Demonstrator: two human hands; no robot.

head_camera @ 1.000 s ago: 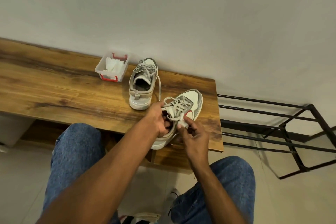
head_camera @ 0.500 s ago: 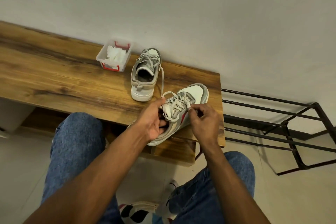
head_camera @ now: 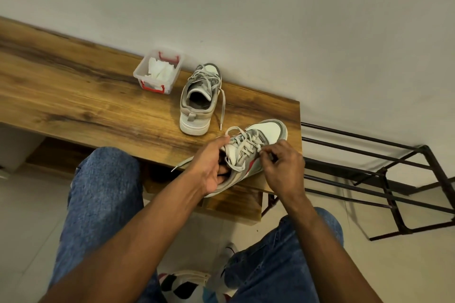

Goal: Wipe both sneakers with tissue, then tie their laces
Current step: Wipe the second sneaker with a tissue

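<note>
Left hand (head_camera: 212,167) grips the near sneaker (head_camera: 251,152) at its collar, right hand (head_camera: 283,165) pinches its lace!

That shoe sits at the wooden bench's (head_camera: 86,103) right end, heel over the front edge. The second sneaker (head_camera: 199,101) stands behind, laces loose, beside the tissue box (head_camera: 158,71). Plain wall, black metal rack (head_camera: 381,179) alongside, pale tiled floor.

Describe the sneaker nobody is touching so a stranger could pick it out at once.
Start at the wooden bench along the wall. Near its right end, just right of the clear plastic box with red clips, stands the untouched sneaker, heel toward the camera. Unlike the near sneaker, no hand holds it.
</note>
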